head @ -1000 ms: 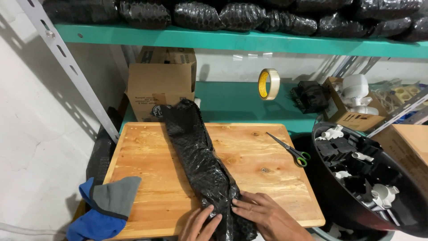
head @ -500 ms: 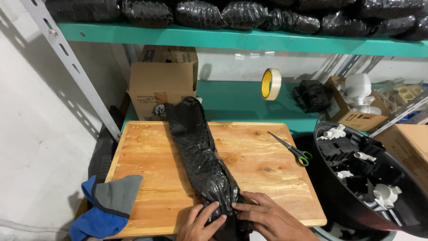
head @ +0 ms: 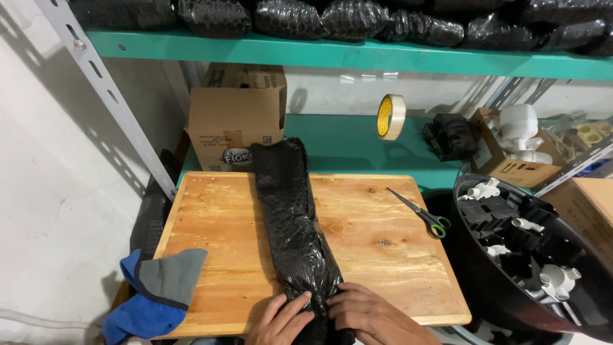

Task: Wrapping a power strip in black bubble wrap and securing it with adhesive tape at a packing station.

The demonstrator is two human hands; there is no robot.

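Note:
A long roll of black bubble wrap (head: 290,223) lies lengthwise on a wooden board (head: 377,255), its far end reaching a cardboard box. My left hand (head: 279,318) presses on the near end of the roll from the left. My right hand (head: 370,313) grips the same end from the right, fingers curled against the wrap. Both hands are at the board's front edge.
Green-handled scissors (head: 424,214) lie on the board's right side. A blue and grey cloth (head: 156,287) hangs off its left corner. A black tub (head: 491,281) of white and black parts stands right. An open cardboard box (head: 236,124) and a tape roll (head: 389,117) sit behind.
The black roll has straightened and narrowed under my hands. Both hands stay at its near end, pressing it tighter together.

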